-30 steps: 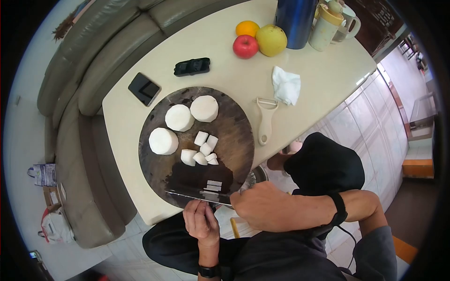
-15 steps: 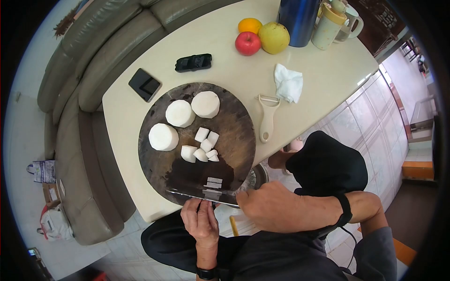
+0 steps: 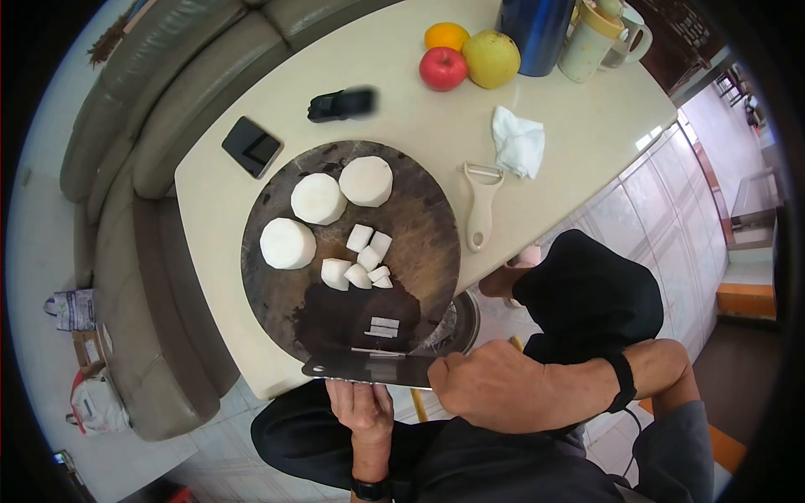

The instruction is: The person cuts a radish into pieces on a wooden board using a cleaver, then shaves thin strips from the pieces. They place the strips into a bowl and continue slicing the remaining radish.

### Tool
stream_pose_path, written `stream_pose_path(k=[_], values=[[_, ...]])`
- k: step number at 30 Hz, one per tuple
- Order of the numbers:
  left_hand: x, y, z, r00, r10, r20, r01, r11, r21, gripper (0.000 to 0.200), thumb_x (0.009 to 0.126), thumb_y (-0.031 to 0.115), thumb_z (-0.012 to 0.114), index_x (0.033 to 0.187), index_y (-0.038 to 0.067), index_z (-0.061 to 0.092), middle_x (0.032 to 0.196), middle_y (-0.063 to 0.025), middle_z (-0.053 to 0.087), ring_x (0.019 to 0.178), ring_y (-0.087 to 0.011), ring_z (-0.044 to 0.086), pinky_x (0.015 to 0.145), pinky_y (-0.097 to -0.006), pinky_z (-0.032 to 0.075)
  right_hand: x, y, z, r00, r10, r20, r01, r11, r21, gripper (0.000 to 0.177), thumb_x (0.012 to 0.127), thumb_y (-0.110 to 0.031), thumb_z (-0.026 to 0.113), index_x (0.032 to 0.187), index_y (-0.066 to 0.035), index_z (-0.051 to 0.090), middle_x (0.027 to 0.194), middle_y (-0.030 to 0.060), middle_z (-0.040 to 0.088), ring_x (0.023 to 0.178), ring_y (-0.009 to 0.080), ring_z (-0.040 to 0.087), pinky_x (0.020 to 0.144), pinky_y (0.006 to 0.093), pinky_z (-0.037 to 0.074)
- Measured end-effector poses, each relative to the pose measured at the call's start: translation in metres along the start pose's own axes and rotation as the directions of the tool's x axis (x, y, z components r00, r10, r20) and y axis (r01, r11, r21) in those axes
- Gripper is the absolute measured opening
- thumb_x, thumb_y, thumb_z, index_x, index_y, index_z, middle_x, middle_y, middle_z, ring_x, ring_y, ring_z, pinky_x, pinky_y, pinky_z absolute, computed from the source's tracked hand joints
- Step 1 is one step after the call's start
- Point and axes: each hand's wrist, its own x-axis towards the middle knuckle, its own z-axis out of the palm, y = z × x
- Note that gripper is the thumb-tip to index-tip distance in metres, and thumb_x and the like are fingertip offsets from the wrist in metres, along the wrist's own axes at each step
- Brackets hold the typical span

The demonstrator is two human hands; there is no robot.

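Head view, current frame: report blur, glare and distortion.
Head view: the right end of the black object smears into blur, while the white chunks look fairly crisp; head view: bright glare near the right corner of the table; head view: wide-angle distortion bows the table's edge, and the frame's corners go black.

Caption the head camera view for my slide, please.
Right hand holding a knife at the near edge of a round board bearing three white rounds and smaller white chunks.

The table (image 3: 402,126) (cream) carries board (image 3: 419,218), peeler (image 3: 480,214), apple (image 3: 443,70).
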Motion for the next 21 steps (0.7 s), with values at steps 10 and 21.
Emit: stream_pose_path(k=[10, 21], values=[[0.0, 0.001, -0.003, 1.0, -0.015, 0.019, 0.015, 1.0, -0.023, 0.022, 0.072, -0.011, 0.06, 0.093, -0.009, 0.064, 0.098, -0.023, 0.063, 0.09, -0.0449, 0.061, 0.084, -0.0505, 0.049, 0.017, -0.006, 0.01, 0.999, -0.054, -0.003, 0.054, 0.995, -0.079, 0.018, 0.067, -0.006, 0.062, 0.075, 0.008, 0.053, 0.059, 0.0148, 0.055, 0.052, 0.0251, 0.062, 0.041, 0.034, 0.047], [-0.007, -0.003, -0.003, 1.0, -0.005, 0.028, 0.006, 0.999, -0.049, 0.018, 0.069, -0.013, 0.065, 0.085, -0.008, 0.062, 0.089, -0.0205, 0.061, 0.086, -0.0399, 0.061, 0.078, -0.0452, 0.051, 0.006, -0.005, 0.003, 0.999, 0.023, 0.025, -0.023, 1.0, -0.017, 0.019, 0.068, -0.004, 0.062, 0.078, 0.008, 0.052, 0.062, 0.0166, 0.058, 0.054, 0.0285, 0.064, 0.043, 0.0364, 0.049]])
